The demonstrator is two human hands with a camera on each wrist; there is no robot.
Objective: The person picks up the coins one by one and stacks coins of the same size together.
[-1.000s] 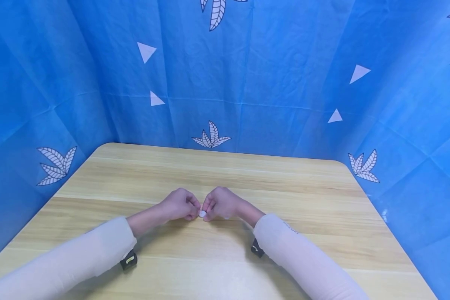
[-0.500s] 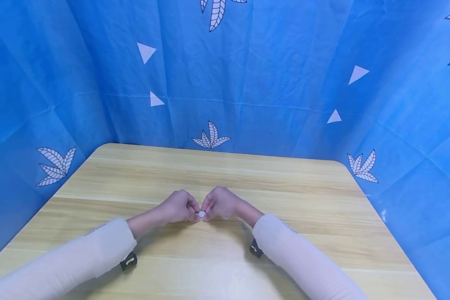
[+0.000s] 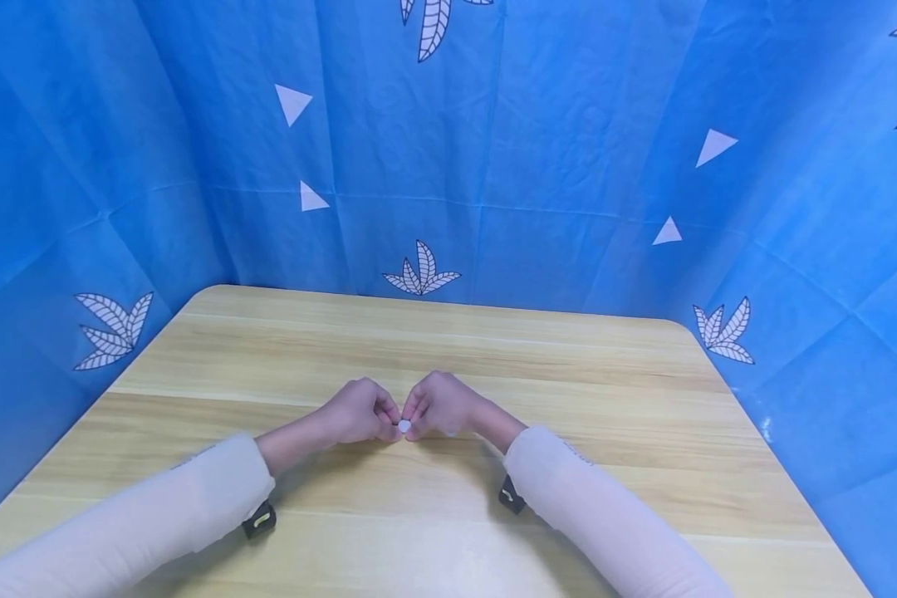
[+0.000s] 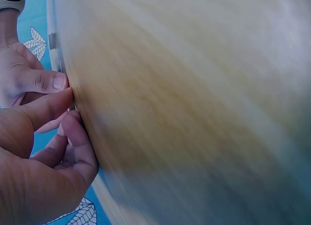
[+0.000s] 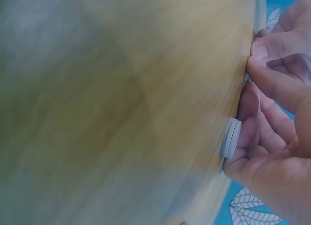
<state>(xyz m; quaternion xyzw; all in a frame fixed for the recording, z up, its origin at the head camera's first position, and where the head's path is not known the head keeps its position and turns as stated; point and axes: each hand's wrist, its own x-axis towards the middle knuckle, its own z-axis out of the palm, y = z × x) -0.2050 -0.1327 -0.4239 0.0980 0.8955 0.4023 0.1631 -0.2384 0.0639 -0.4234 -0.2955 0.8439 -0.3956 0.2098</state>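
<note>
A small white disc (image 3: 404, 426) sits between the fingertips of both hands at the middle of the wooden table (image 3: 419, 515). The left hand (image 3: 359, 409) pinches its left side with thumb and index finger. From the other side the right hand (image 3: 441, 404) pinches it likewise. The wrist views show the two sets of fingertips meeting close over the tabletop, largely hiding the disc. In the right wrist view a short stack of pale discs (image 5: 231, 138) stands right beside the right hand's curled fingers (image 5: 249, 130).
Blue curtains (image 3: 568, 124) with white leaf and triangle prints surround the table's back and sides. Dark straps show under both sleeves, at the left wrist (image 3: 259, 519) and the right wrist (image 3: 511, 495).
The left thumb has slid right, to the near side of the white disc, and the disc's face shows rounder. The right hand has barely moved.
</note>
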